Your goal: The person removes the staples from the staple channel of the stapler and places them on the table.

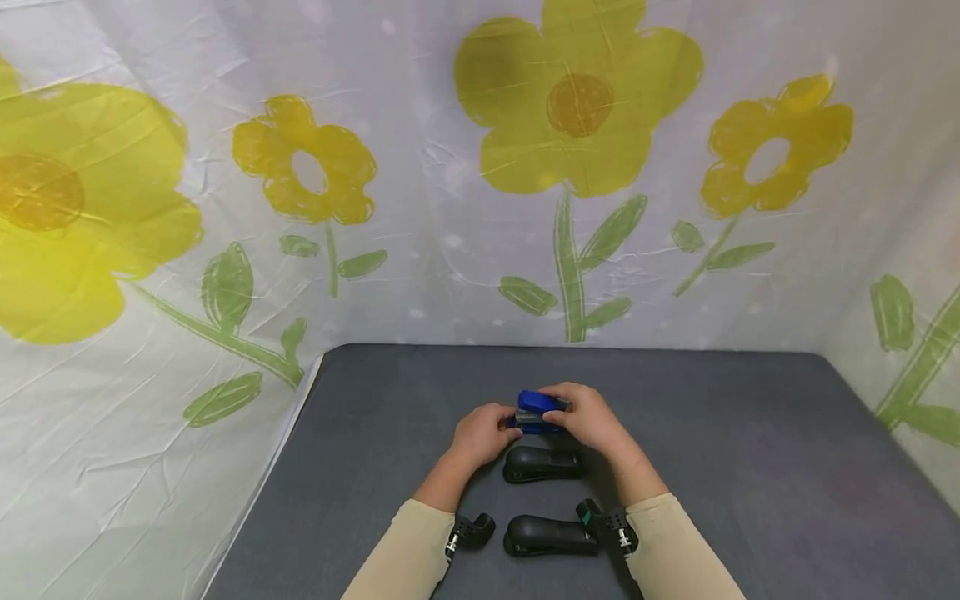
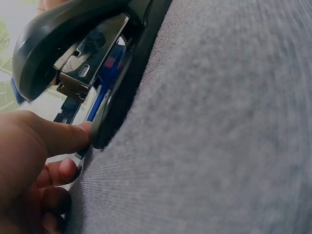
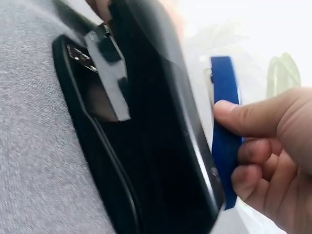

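Note:
A blue stapler (image 1: 536,403) lies crosswise between both hands in the head view, its blue upper arm raised above the metal magazine and blue base. My left hand (image 1: 480,435) pinches the base at its left end. From the right, my right hand (image 1: 591,417) grips the upper arm, thumb on the near side. In the right wrist view, thumb and curled fingers hold the blue stapler's arm (image 3: 225,146). A black stapler (image 1: 543,464) on the near side of the blue one partly hides it in the left wrist view.
A second black stapler (image 1: 550,536) lies nearer, between the forearms. Everything rests on a dark grey tabletop (image 1: 750,467). Behind it hangs a pale curtain (image 1: 420,250) with yellow flowers. Each wrist wears a black camera (image 1: 474,531) on a strap.

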Demonstrator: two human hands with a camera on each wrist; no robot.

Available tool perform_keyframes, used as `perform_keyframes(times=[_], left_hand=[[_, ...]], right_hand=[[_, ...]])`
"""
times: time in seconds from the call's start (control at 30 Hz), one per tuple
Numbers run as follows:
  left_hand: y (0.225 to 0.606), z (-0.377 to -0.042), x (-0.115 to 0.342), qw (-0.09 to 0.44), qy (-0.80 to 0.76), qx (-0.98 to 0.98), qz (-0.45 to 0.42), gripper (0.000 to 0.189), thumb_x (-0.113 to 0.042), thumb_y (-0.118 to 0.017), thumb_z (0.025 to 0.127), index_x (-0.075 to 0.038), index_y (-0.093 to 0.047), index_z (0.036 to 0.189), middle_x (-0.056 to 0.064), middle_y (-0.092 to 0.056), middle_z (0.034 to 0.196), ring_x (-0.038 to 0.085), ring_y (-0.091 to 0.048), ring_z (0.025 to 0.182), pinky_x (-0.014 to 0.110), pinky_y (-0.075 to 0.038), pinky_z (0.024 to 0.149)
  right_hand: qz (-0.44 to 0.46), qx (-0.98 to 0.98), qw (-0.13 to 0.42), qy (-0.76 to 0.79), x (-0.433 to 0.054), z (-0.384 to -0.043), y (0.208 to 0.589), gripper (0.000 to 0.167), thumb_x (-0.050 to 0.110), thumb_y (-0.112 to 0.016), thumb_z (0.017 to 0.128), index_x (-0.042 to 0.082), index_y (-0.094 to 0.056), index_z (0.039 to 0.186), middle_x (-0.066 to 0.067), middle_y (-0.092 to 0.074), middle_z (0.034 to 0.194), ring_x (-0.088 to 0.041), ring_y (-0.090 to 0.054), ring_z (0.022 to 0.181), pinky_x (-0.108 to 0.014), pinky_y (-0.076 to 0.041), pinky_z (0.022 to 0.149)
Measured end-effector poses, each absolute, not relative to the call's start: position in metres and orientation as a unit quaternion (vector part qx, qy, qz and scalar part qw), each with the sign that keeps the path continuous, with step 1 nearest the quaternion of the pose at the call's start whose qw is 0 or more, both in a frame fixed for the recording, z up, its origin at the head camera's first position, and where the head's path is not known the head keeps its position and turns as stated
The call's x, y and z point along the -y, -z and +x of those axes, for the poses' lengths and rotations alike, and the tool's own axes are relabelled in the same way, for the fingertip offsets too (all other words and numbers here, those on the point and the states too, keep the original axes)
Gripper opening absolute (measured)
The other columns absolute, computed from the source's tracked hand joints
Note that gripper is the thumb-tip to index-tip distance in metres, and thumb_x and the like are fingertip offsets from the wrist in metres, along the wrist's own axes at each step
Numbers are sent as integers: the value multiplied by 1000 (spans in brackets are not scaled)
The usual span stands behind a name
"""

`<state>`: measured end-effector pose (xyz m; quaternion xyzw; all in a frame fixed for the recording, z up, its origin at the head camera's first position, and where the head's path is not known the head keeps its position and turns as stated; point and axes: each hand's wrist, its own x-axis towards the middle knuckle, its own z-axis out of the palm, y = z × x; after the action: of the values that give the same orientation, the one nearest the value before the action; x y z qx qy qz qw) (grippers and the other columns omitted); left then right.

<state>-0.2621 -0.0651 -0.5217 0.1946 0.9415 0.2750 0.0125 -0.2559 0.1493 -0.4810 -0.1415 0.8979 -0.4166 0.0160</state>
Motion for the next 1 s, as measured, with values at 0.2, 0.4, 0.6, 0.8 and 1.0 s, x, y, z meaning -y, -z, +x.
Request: perform_keyframes(times=[0.2, 0.4, 0.6, 0.8, 1.0], left_hand=[[523, -263, 66, 12, -266, -946, 184, 24, -28, -73, 97, -18, -75, 119, -7, -51, 70, 9, -45, 58, 28, -35, 54], [522, -260, 67, 12, -270, -946, 176, 37, -26, -73, 97, -13, -71, 131, -7, -50, 68, 9, -45, 56, 29, -35, 53], [522, -263, 68, 10, -270, -948, 170, 30, -29, -73, 97, -18, -74, 125, -6, -50, 66, 9, -43, 55, 29, -32, 53], [524, -265, 71, 13, -269, -949, 162, 33, -29, -74, 96, -18, -73, 127, -6, -50, 67, 10, -43, 56, 29, -32, 52], [525, -265, 74, 11, -275, -947, 163, 30, -30, -74, 96, -19, -74, 125, -6, -50, 66, 10, -42, 55, 29, -31, 52]], right_hand=[[-120, -880, 29, 459, -158, -254, 471, 44, 6, -72, 95, 8, -64, 138, -15, -66, 122, -18, -55, 68, -33, -44, 59], [-117, -871, 26, 477, -177, -252, 460, 55, 0, -68, 96, 7, -53, 149, -21, -59, 131, -22, -55, 72, -36, -44, 61], [-106, -853, 54, 508, -198, -252, 452, 72, -5, -65, 97, 8, -32, 159, -31, -42, 147, -42, -58, 114, -47, -51, 84], [-98, -838, 72, 533, -211, -253, 452, 79, -11, -61, 96, 6, -20, 162, -34, -44, 147, -46, -53, 126, -52, -49, 97], [-109, -848, 54, 517, -223, -253, 455, 69, -15, -63, 92, -5, -33, 153, -28, -62, 127, -37, -65, 108, -40, -53, 87]])
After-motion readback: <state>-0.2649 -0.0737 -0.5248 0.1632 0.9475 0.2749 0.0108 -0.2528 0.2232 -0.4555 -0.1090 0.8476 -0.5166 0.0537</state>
